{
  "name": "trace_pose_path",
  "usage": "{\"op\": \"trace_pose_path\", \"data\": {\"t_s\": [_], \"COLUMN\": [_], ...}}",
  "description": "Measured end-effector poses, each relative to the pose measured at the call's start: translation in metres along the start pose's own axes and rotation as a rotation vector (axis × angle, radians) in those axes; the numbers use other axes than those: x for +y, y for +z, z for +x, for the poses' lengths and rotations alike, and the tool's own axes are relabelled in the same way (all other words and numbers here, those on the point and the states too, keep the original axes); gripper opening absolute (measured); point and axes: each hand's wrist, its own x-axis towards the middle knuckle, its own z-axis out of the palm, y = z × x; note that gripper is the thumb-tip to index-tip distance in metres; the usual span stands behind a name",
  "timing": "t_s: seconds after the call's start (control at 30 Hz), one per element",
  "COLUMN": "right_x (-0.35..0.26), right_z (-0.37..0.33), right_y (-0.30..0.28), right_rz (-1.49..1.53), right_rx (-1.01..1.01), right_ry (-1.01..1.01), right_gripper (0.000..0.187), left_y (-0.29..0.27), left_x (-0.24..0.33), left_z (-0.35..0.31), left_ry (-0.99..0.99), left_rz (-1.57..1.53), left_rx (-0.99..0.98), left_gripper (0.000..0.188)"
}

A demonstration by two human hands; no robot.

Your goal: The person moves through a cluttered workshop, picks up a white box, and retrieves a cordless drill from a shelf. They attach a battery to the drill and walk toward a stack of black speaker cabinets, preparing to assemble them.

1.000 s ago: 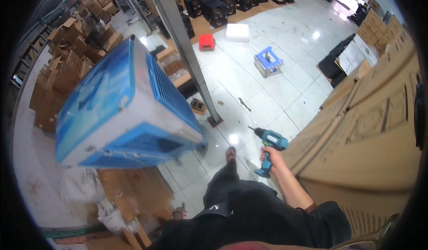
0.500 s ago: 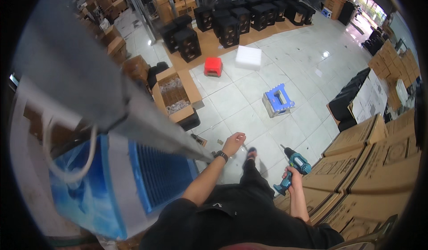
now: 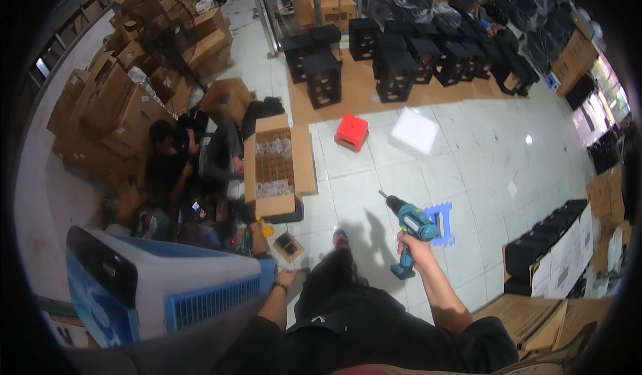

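My right hand (image 3: 416, 248) is wrapped around the grip of a teal and black cordless drill (image 3: 416, 222). A long bit points forward and slightly left from its chuck. Beyond the drill, and partly covered by it, stands a blue folding step stool (image 3: 443, 222) on the floor. My left hand (image 3: 286, 279), with a dark band at the wrist, hangs low beside a white and blue air cooler (image 3: 214, 301). Its fingers are dim and blurred, so their pose is unclear.
An open carton with dividers (image 3: 271, 204) lies ahead left, near a seated person (image 3: 170, 154) among piled boxes. A red stool (image 3: 352, 133) and white foam block (image 3: 414, 131) stand ahead. Rows of black speaker cabinets (image 3: 394, 74) line the back. Cartons (image 3: 515, 315) sit at right.
My view has turned left and moved ahead. The drill has come up and left, now in front of the blue stool. My left hand has dropped. The grey post has left the view.
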Motion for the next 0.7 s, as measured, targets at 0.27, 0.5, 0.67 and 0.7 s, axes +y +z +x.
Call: {"op": "trace_pose_path", "data": {"t_s": [0.27,0.5,0.67,0.7], "right_x": [-0.091,-0.161,-0.217,-0.229], "right_z": [0.151,0.274,0.407,0.436], "right_y": [0.044,0.052,0.074,0.081], "right_rz": [0.053,-0.015,-0.17,-0.168], "right_rx": [-0.062,0.007,-0.015,-0.024], "right_ry": [0.034,-0.08,-0.092,-0.099], "right_gripper": [0.004,0.005,0.009,0.009], "left_y": [-0.02,-0.111,-0.15,-0.156], "left_x": [0.117,0.374,0.485,0.495], "left_z": [0.134,0.259,0.324,0.335], "left_ry": [0.683,0.44,0.486,0.498], "left_rz": [0.566,0.002,-0.243,-0.276], "left_rx": [-0.367,0.07,0.067,0.096], "left_gripper": [0.025,0.035,0.026,0.025]}}
